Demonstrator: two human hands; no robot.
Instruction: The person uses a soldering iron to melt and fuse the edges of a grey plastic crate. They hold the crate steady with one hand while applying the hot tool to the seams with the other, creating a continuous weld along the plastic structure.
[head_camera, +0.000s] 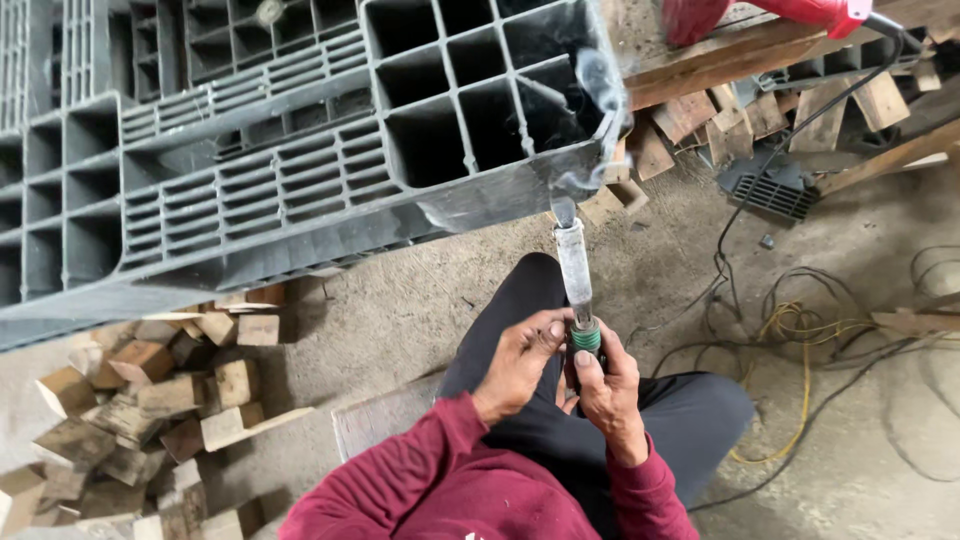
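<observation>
Tool: long soldering-type iron with a pale metal barrel and green-ringed black handle (577, 290), held upright in front of the person's knees; hot tip pressed to the near corner of the pallet.
Workpiece: large grey moulded-plastic pallet (250, 190), gridded with square cells, tipped on its side and resting on the ground; it fills the upper left of the view.
Contact point: tip meets the pallet's lower right corner edge; thin grey smoke (597, 95) curls up from there.
Left hand (520, 365): fingers curled against the handle from the left, thumb and forefinger pinched just under the green ring.
Right hand (610, 395): fingers wrapped closed round the lower handle, thumb lying up along it.
Posture: person in a maroon long-sleeved top (440, 480) and dark trousers, seated low, knees beneath the tool.
Surroundings: heap of pale sawn wood blocks (150, 400) at the left; tangle of black and yellow cables (800, 350) on the dusty concrete floor to the right; red power tool (780, 12) on planks at the top edge.
Risk, heat: likely the plastic softens too far if the tip dwells, leaving a hole or sagged edge.
Risk, slip: the barrel is long and both hands sit far from the tip; a slip could swing hot metal toward the leg.
Risk, fumes: smoke rises near the face.
Risk, cord: loose cables nearby could snag.
</observation>
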